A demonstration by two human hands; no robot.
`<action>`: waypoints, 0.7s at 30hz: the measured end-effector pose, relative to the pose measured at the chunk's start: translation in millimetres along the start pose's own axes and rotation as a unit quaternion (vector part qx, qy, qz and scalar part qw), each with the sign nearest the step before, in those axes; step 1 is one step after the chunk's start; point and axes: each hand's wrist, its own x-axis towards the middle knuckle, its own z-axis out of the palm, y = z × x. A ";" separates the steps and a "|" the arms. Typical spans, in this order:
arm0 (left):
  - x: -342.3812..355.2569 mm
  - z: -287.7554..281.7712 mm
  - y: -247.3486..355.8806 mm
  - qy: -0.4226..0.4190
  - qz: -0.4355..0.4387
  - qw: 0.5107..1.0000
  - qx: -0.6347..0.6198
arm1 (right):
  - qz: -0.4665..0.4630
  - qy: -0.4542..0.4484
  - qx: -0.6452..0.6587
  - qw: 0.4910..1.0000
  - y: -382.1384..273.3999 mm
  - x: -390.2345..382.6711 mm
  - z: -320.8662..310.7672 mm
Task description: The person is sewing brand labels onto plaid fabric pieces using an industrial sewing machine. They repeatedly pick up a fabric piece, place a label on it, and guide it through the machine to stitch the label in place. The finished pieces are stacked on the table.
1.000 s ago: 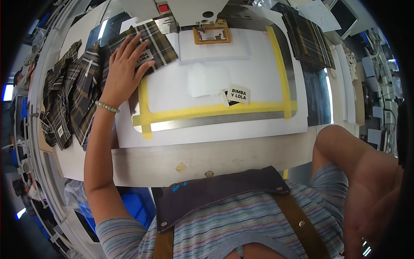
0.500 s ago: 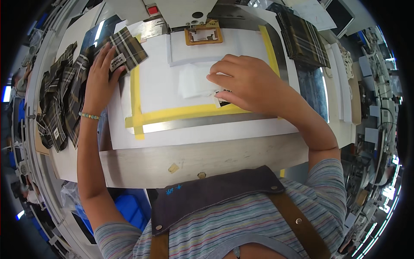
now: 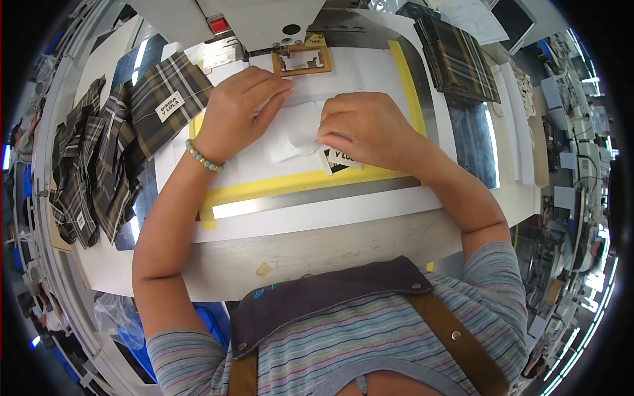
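My left hand [image 3: 241, 109] is curled over the upper middle of a white work sheet [image 3: 244, 158], thumb and fingertips close together; whatever is between them is too small to make out. My right hand [image 3: 366, 132] pinches the right edge of a small white square piece [image 3: 294, 135]. Small white and black labels [image 3: 333, 162] lie partly under my right hand. A plaid fabric piece [image 3: 152, 86] with a white label [image 3: 170, 105] lies to the left. An orange frame [image 3: 302, 61] sits beyond my hands, beneath the machine head [image 3: 264, 20]. Yellow tape [image 3: 264, 184] borders the sheet.
Crumpled plaid pieces [image 3: 86, 165] lie on the left side, a folded plaid stack [image 3: 456, 59] at back right. The table's front edge [image 3: 330, 237] is before me. A blue bin [image 3: 211, 323] and plastic bag [image 3: 115, 317] are below at left. Another person [image 3: 21, 138] is at far left.
My left hand has left the plaid fabric and moved right over the white sheet. My right hand has come up from beside me onto the white square beside the labels.
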 end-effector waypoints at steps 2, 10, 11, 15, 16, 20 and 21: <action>-2.4 -3.7 -0.4 0.010 -0.030 0.999 -0.008 | 0.054 -0.021 0.052 0.997 -3.6 1.9 -6.7; -1.8 -6.8 -0.9 0.039 -0.033 0.998 -0.034 | 0.237 -0.043 0.248 0.938 -4.0 7.9 -27.9; -2.2 -7.0 -1.1 0.036 -0.032 0.998 -0.034 | 0.241 -0.047 0.251 0.936 -3.7 6.8 -25.6; 0.2 -9.7 3.1 0.039 -0.028 0.998 -0.034 | 0.252 -0.060 0.237 0.936 -9.1 5.5 -22.6; 0.3 -10.7 3.9 0.038 -0.028 0.998 -0.033 | 0.253 -0.063 0.227 0.938 -11.2 5.8 -23.4; 0.1 -11.6 3.4 0.029 -0.011 0.999 -0.020 | 0.261 -0.073 0.262 0.926 -15.2 5.2 -25.8; -0.3 -11.7 3.2 0.025 -0.008 0.999 -0.018 | 0.263 -0.070 0.267 0.924 -14.7 4.0 -28.6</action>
